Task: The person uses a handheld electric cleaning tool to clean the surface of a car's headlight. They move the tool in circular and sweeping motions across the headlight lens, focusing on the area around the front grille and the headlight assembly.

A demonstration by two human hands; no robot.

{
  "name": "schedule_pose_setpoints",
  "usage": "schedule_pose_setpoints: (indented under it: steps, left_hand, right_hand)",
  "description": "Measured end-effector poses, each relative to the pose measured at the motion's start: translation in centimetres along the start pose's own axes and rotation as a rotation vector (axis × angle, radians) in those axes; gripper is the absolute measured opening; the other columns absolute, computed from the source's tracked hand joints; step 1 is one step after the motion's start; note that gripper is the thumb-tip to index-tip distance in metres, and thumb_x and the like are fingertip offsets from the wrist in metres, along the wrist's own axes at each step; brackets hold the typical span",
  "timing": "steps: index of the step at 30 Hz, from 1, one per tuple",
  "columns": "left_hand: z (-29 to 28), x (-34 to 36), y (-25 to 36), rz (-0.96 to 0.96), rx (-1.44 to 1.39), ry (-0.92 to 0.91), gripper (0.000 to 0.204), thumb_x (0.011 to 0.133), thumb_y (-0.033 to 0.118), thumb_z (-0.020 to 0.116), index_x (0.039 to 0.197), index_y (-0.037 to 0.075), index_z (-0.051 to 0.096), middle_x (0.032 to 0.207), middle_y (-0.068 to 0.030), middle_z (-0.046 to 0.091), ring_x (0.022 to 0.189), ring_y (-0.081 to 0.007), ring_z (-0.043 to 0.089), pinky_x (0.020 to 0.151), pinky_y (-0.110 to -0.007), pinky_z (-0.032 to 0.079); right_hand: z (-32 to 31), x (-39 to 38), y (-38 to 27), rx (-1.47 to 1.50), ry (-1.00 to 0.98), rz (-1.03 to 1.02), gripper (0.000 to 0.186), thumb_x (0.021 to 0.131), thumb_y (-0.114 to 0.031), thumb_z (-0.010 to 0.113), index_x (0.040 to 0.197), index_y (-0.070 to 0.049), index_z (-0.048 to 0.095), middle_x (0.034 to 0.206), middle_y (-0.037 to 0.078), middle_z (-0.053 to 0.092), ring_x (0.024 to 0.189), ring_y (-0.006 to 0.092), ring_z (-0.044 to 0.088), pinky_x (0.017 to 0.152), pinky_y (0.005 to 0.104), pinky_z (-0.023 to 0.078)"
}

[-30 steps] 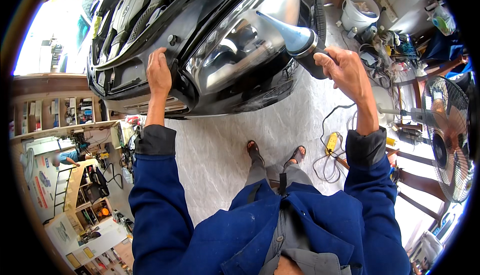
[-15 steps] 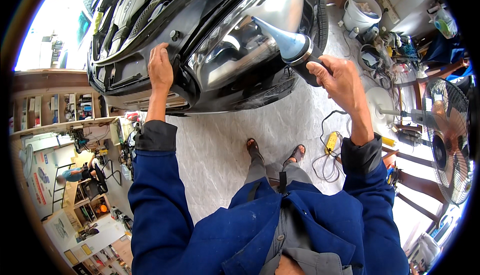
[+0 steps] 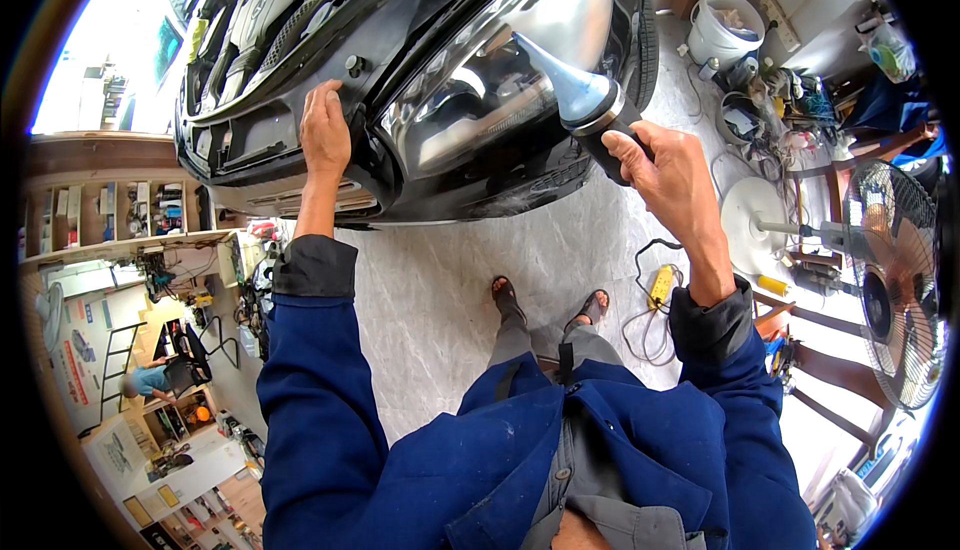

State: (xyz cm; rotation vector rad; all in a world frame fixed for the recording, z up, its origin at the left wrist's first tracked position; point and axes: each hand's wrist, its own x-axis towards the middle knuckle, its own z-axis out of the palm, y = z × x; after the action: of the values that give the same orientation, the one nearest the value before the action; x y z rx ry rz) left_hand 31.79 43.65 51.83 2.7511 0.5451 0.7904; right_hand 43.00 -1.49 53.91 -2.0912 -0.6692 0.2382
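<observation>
My right hand (image 3: 672, 165) is wrapped round the dark body of a headlight steaming cup (image 3: 582, 90), which has a pale blue tapered spout and a silvery ring. The spout's narrow tip points up and left, in front of the car's headlight (image 3: 450, 120); I cannot tell whether it touches the lens. Part of the lens looks clear and its upper right looks whitish. My left hand (image 3: 325, 135) lies with fingers outstretched on the black front panel (image 3: 285, 120) of the car, left of the headlight, just below a small dark knob (image 3: 354, 65).
The engine bay (image 3: 265, 20) is exposed at upper left. A yellow power strip (image 3: 661, 287) with looped cable lies on the grey floor. At right stand a fan (image 3: 890, 280), a white bucket (image 3: 722, 30) and wooden chair parts. Another person (image 3: 152, 380) is at far left, near shelves.
The cup and my right hand have shifted slightly, the spout tip a little to the right. My left hand stays on the panel. The person at far left has changed posture.
</observation>
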Motion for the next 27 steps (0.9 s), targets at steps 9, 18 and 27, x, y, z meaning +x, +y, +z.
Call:
schedule_pose_setpoints:
  steps: [9,18,27]
  left_hand:
    - [0.0,0.1,0.0,-0.018,-0.006,-0.003,0.035,0.108,0.021,0.040,0.122,0.003,0.067,0.126,-0.0163,0.066,0.119,-0.0363,0.061,0.103,-0.042,0.047]
    - [-0.1,0.1,0.0,-0.013,-0.009,-0.011,0.035,0.108,0.020,0.040,0.121,0.002,0.067,0.127,-0.0169,0.066,0.120,-0.0365,0.061,0.104,-0.042,0.046]
    - [-0.1,0.1,0.1,-0.008,-0.017,-0.012,0.035,0.108,0.019,0.040,0.122,0.001,0.067,0.127,-0.0172,0.066,0.120,-0.0364,0.061,0.104,-0.042,0.046]
  right_hand:
    - [-0.2,-0.2,-0.2,0.081,0.006,0.110,0.039,0.102,-0.035,0.068,0.085,0.001,0.069,0.064,0.002,0.059,0.050,0.0080,0.052,0.043,0.0261,0.042]
    - [-0.4,0.2,0.3,0.053,0.023,0.120,0.039,0.102,-0.035,0.068,0.088,0.001,0.071,0.064,0.002,0.059,0.050,0.0078,0.052,0.043,0.0262,0.041]
    - [-0.9,1.2,1.1,0.073,0.088,0.138,0.050,0.100,-0.040,0.069,0.073,0.001,0.061,0.059,0.011,0.060,0.053,0.0199,0.056,0.054,0.0363,0.043]
